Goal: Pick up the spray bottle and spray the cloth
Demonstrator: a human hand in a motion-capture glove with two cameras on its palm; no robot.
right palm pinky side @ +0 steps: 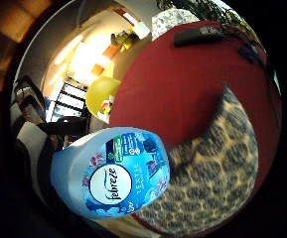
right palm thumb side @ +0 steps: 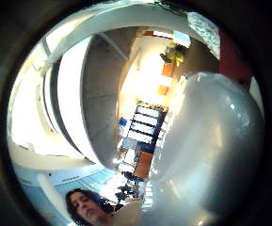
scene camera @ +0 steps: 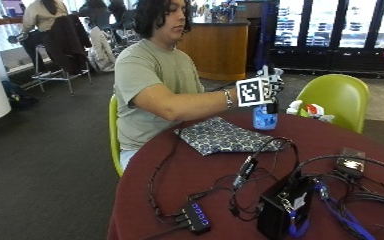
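Observation:
A person sits at a round dark red table (scene camera: 179, 190). Their gloved right hand (scene camera: 270, 85) grips the top of a Febreze spray bottle (scene camera: 265, 118), which stands upright at the far side of the table. Whether its base touches the tabletop I cannot tell. The bottle's blue label (right palm pinky side: 115, 173) shows in the little finger side view, and its pale body (right palm thumb side: 211, 141) fills much of the thumb side view. A blue patterned cloth (scene camera: 225, 136) lies flat on the table just beside the bottle, towards the person; the same cloth (right palm pinky side: 217, 163) lies under and beside the bottle.
Black cables (scene camera: 245, 175), a USB hub (scene camera: 195, 216), a black box (scene camera: 282, 207) and a small device (scene camera: 350, 162) cover the near half of the table. A green chair (scene camera: 335, 97) stands behind the bottle.

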